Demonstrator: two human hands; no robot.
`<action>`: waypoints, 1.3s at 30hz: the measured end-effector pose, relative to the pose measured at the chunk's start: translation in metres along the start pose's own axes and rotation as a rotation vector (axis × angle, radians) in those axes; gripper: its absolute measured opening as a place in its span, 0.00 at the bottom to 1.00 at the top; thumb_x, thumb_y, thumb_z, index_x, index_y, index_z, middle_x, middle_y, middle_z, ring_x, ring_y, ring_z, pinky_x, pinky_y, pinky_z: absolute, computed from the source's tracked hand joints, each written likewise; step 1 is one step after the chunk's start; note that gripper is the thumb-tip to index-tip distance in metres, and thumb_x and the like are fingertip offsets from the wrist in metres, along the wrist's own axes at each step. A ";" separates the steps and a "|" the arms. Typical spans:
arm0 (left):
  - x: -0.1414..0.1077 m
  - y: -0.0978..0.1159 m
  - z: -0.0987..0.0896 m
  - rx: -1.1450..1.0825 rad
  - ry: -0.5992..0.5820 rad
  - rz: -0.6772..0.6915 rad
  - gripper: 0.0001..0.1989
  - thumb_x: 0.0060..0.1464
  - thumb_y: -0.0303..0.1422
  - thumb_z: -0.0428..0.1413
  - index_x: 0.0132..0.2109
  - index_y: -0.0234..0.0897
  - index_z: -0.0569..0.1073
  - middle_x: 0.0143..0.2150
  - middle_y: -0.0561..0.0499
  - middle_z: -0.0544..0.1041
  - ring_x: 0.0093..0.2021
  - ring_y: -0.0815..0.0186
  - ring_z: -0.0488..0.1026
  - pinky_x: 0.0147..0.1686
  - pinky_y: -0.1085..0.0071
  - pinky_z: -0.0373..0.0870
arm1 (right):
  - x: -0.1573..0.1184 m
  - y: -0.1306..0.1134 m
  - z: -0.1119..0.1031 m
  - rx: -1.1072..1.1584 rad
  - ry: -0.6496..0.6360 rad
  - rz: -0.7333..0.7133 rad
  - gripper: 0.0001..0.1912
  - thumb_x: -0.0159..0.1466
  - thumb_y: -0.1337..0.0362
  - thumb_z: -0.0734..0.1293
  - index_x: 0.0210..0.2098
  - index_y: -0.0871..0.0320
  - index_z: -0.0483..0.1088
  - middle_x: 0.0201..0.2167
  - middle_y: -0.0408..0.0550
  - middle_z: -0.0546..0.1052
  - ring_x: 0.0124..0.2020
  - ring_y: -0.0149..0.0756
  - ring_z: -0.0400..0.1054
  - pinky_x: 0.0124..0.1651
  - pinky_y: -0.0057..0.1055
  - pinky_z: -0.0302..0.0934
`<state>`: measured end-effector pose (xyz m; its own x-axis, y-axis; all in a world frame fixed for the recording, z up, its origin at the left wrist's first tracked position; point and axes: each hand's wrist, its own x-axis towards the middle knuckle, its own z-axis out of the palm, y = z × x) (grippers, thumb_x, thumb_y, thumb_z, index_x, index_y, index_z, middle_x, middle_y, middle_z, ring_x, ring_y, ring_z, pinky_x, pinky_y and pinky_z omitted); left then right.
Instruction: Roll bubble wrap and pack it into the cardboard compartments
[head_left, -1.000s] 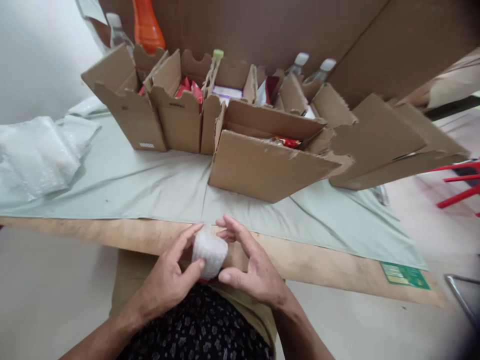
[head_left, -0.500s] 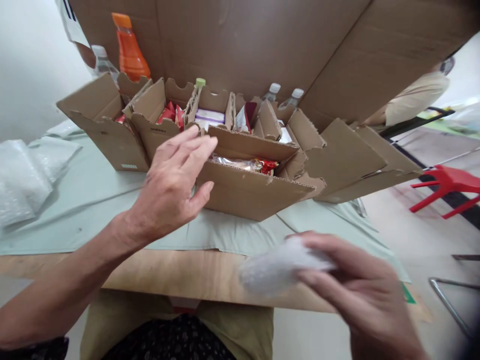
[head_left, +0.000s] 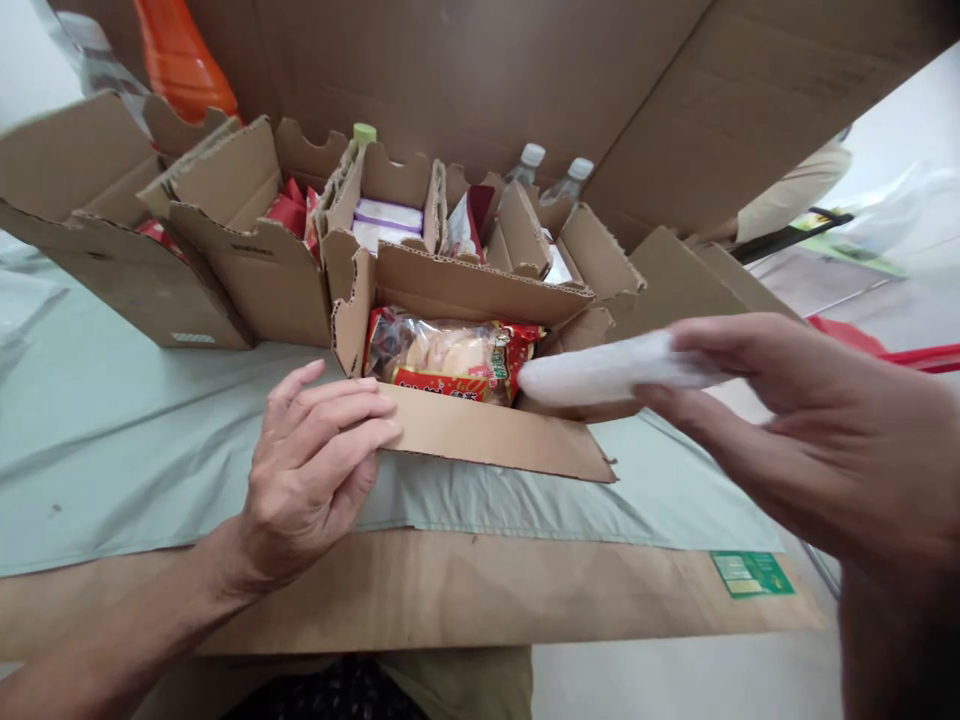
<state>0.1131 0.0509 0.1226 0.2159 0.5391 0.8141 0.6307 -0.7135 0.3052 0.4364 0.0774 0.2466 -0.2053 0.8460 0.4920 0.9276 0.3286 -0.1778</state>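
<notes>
My left hand rests on the folded-down front flap of a cardboard box, its fingers on the flap's left end. Inside that box lies a red and clear food packet. Between the thumb and fingers of my right hand is a whitish wrapped bundle, its left end over the right side of the box opening. The bundle's contents cannot be made out.
Behind stand more cardboard boxes with red packets and a white and purple pack. An orange bottle and clear bottles stand further back. A tall cardboard sheet rises behind them. A green label is on the wooden edge.
The box's front flap has come down toward me, showing the packet. My left hand has moved down onto the flap. My right hand has brought the bundle up to the box.
</notes>
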 end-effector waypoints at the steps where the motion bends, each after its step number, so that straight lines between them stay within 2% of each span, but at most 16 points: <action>1: 0.000 0.000 0.001 -0.006 0.010 -0.007 0.17 0.60 0.22 0.59 0.52 0.46 0.77 0.50 0.50 0.84 0.56 0.56 0.81 0.67 0.47 0.66 | 0.009 -0.001 0.005 0.011 -0.074 -0.101 0.18 0.70 0.46 0.65 0.49 0.48 0.79 0.43 0.47 0.83 0.36 0.37 0.73 0.38 0.38 0.65; 3: -0.002 0.000 0.003 -0.018 0.027 -0.016 0.16 0.60 0.23 0.59 0.52 0.47 0.77 0.50 0.50 0.84 0.56 0.55 0.81 0.67 0.47 0.66 | 0.026 0.000 0.020 -0.032 -0.218 -0.326 0.12 0.70 0.56 0.66 0.42 0.49 0.81 0.42 0.46 0.84 0.39 0.40 0.73 0.41 0.41 0.62; 5: -0.003 -0.001 0.005 -0.027 0.042 -0.021 0.16 0.60 0.23 0.59 0.51 0.47 0.77 0.49 0.50 0.84 0.56 0.55 0.81 0.67 0.46 0.66 | 0.042 0.004 0.038 -0.163 -0.321 -0.476 0.09 0.66 0.63 0.68 0.34 0.49 0.82 0.37 0.45 0.84 0.39 0.42 0.71 0.41 0.41 0.57; 8: -0.005 -0.002 0.007 -0.037 0.052 -0.020 0.15 0.61 0.24 0.59 0.51 0.49 0.76 0.49 0.52 0.84 0.55 0.56 0.81 0.66 0.46 0.68 | 0.056 0.010 0.064 -0.286 -0.427 -0.529 0.09 0.58 0.67 0.70 0.23 0.52 0.77 0.24 0.44 0.79 0.33 0.39 0.67 0.38 0.38 0.51; 10: -0.007 -0.004 0.008 -0.058 0.053 -0.007 0.18 0.62 0.24 0.58 0.54 0.50 0.75 0.50 0.51 0.83 0.56 0.55 0.80 0.64 0.47 0.71 | 0.060 0.009 0.075 -0.312 -0.468 -0.530 0.11 0.57 0.69 0.70 0.19 0.53 0.74 0.20 0.45 0.76 0.30 0.37 0.64 0.38 0.38 0.51; 13: -0.014 -0.009 0.010 -0.089 0.092 -0.029 0.29 0.60 0.24 0.58 0.66 0.51 0.69 0.61 0.47 0.78 0.62 0.54 0.76 0.63 0.50 0.74 | 0.057 0.004 0.075 -0.305 -0.472 -0.552 0.11 0.59 0.66 0.71 0.20 0.53 0.75 0.22 0.47 0.77 0.32 0.39 0.67 0.42 0.40 0.55; 15: -0.020 -0.014 0.011 -0.115 0.154 -0.106 0.39 0.59 0.26 0.61 0.73 0.52 0.60 0.69 0.46 0.70 0.68 0.51 0.71 0.66 0.49 0.71 | 0.049 0.000 0.062 -0.258 -0.373 -0.553 0.08 0.64 0.62 0.69 0.30 0.52 0.80 0.31 0.49 0.82 0.39 0.45 0.73 0.47 0.44 0.59; 18: -0.027 -0.023 0.013 -0.180 0.203 -0.277 0.44 0.59 0.30 0.63 0.76 0.52 0.54 0.74 0.45 0.62 0.72 0.47 0.65 0.69 0.46 0.65 | 0.021 0.002 0.034 -0.165 -0.037 -0.353 0.13 0.71 0.57 0.66 0.47 0.52 0.81 0.49 0.54 0.83 0.51 0.50 0.76 0.55 0.51 0.64; 20: -0.030 -0.027 0.015 -0.256 0.167 -0.395 0.43 0.59 0.33 0.63 0.76 0.52 0.54 0.76 0.44 0.60 0.72 0.47 0.64 0.69 0.45 0.65 | -0.007 0.012 0.024 -0.103 0.221 -0.102 0.13 0.71 0.56 0.68 0.49 0.52 0.81 0.49 0.55 0.83 0.51 0.48 0.78 0.56 0.49 0.68; 21: -0.031 -0.028 0.016 -0.306 0.134 -0.451 0.43 0.60 0.35 0.63 0.77 0.51 0.53 0.77 0.43 0.58 0.72 0.47 0.63 0.68 0.45 0.66 | -0.022 0.018 0.024 -0.049 0.288 0.019 0.12 0.69 0.56 0.70 0.49 0.51 0.81 0.46 0.54 0.84 0.48 0.46 0.79 0.54 0.48 0.70; 22: -0.031 -0.029 0.018 -0.361 0.095 -0.504 0.44 0.60 0.37 0.63 0.77 0.52 0.52 0.78 0.42 0.57 0.73 0.47 0.63 0.68 0.45 0.66 | -0.037 0.025 0.029 0.030 0.298 0.119 0.13 0.67 0.56 0.72 0.50 0.50 0.80 0.44 0.54 0.84 0.45 0.45 0.79 0.51 0.47 0.72; 24: -0.029 -0.029 0.021 -0.472 0.009 -0.605 0.45 0.60 0.41 0.63 0.77 0.52 0.50 0.79 0.42 0.53 0.75 0.46 0.59 0.68 0.45 0.65 | -0.060 0.035 0.050 0.266 0.140 0.245 0.23 0.64 0.52 0.75 0.56 0.49 0.76 0.48 0.55 0.82 0.45 0.47 0.79 0.45 0.45 0.74; 27: -0.019 -0.029 0.025 -0.622 -0.099 -0.683 0.44 0.59 0.46 0.63 0.76 0.50 0.53 0.78 0.41 0.57 0.75 0.46 0.59 0.68 0.46 0.67 | -0.073 0.034 0.094 0.629 -0.062 0.299 0.38 0.61 0.43 0.75 0.65 0.49 0.65 0.63 0.59 0.73 0.57 0.51 0.74 0.45 0.45 0.75; 31: -0.005 -0.021 0.029 -0.735 -0.150 -0.706 0.41 0.57 0.46 0.64 0.73 0.48 0.59 0.73 0.42 0.66 0.71 0.48 0.65 0.64 0.52 0.72 | -0.068 0.012 0.133 0.847 -0.061 0.294 0.38 0.61 0.37 0.74 0.60 0.52 0.65 0.57 0.57 0.76 0.55 0.47 0.74 0.52 0.43 0.73; 35: -0.019 0.010 0.020 -0.726 -0.116 -0.720 0.40 0.58 0.44 0.64 0.72 0.47 0.59 0.72 0.43 0.67 0.71 0.51 0.66 0.68 0.51 0.67 | -0.091 -0.015 0.132 0.901 0.046 0.340 0.38 0.60 0.37 0.74 0.59 0.55 0.66 0.53 0.57 0.79 0.51 0.46 0.75 0.55 0.45 0.72; 39: -0.049 0.048 -0.013 -0.603 -0.011 -0.706 0.36 0.61 0.43 0.64 0.71 0.53 0.61 0.69 0.47 0.70 0.70 0.53 0.66 0.72 0.50 0.62 | -0.117 -0.054 0.105 0.911 0.102 0.333 0.34 0.64 0.39 0.72 0.61 0.51 0.68 0.51 0.54 0.79 0.54 0.48 0.74 0.64 0.50 0.67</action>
<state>0.1225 -0.0155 0.1034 -0.0612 0.9392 0.3379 0.1248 -0.3287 0.9361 0.3778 0.0052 0.1089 0.0917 0.9280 0.3612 0.3281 0.3144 -0.8908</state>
